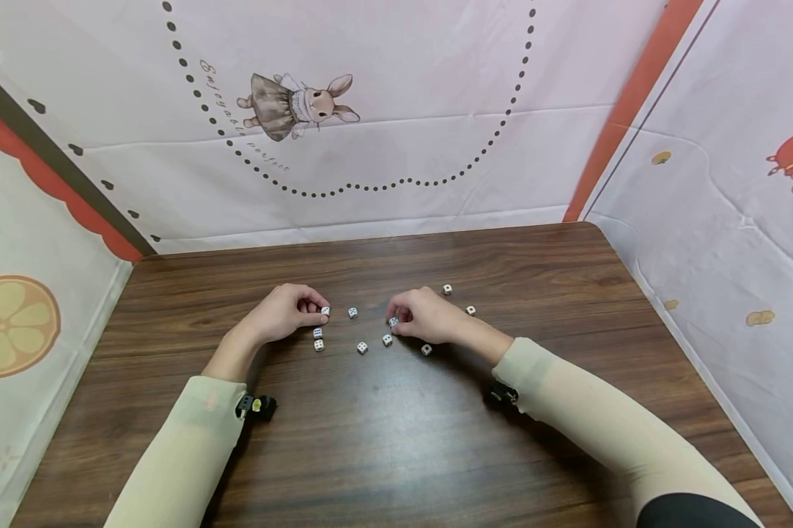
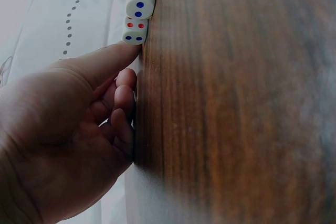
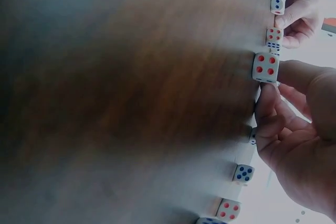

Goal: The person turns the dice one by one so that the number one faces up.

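My left hand (image 1: 284,312) pinches a white die (image 1: 325,312) between thumb and fingertips, low over the table's left half. Just nearer me are a die with blue pips (image 1: 317,333) and another die (image 1: 319,345). In the left wrist view, dice (image 2: 135,31) show past the thumb tip. My right hand (image 1: 426,315) holds a second die (image 1: 393,322) between its thumb and fingers. Close in front of that hand lies another die (image 1: 387,340). A large-looking die with red pips (image 3: 266,67) overlaps the fingertips in the right wrist view.
Between the hands sit one die (image 1: 352,312) and, nearer me, another die (image 1: 362,347). Around the right wrist are a die (image 1: 426,350), a die (image 1: 470,311) and a die (image 1: 447,290). The brown wooden table (image 1: 370,440) meets a printed cloth (image 1: 396,147) behind and at both sides.
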### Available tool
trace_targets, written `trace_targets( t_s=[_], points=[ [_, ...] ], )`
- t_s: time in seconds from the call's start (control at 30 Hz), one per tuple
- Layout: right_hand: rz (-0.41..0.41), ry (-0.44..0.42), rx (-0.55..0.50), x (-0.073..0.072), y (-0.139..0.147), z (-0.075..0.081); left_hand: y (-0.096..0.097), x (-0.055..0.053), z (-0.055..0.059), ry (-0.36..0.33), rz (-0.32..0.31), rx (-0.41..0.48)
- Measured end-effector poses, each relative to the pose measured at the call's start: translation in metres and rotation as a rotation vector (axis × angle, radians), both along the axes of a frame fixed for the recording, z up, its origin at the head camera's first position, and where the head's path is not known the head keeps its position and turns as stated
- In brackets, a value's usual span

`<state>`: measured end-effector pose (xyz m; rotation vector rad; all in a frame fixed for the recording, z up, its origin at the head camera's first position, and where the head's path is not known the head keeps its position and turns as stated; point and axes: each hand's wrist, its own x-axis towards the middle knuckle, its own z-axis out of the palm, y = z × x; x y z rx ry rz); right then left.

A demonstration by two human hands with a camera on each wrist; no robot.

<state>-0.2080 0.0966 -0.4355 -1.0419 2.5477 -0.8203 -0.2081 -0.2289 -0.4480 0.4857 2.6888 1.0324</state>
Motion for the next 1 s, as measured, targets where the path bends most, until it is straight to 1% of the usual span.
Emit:
trace_targets(
  t_s=[0.13,0.33,0.5,0.67,1.0],
  points=[
    [-0.019,-0.03,-0.039,-0.0008,0.0026,-0.0002,-0.0003,-0.0001,0.0005,0.0,-0.001,0.003],
    [-0.02,-0.081,-0.082,-0.0026,0.007,-0.0023,-0.0011,-0.0004,0.0,0.006,-0.003,-0.003],
    [-0.046,-0.101,-0.048,-0.0029,0.0083,-0.0033,-0.001,-0.0004,-0.0002,0.008,-0.003,-0.006],
    [-0.078,-0.131,-0.004,-0.0021,0.007,-0.0002,-0.0009,0.0001,-0.0001,0.009,-0.002,-0.007],
    [-0.082,-0.151,-0.004,-0.0005,0.0075,0.0023,-0.0004,0.0012,0.0002,0.014,0.0,-0.011]
  ],
)
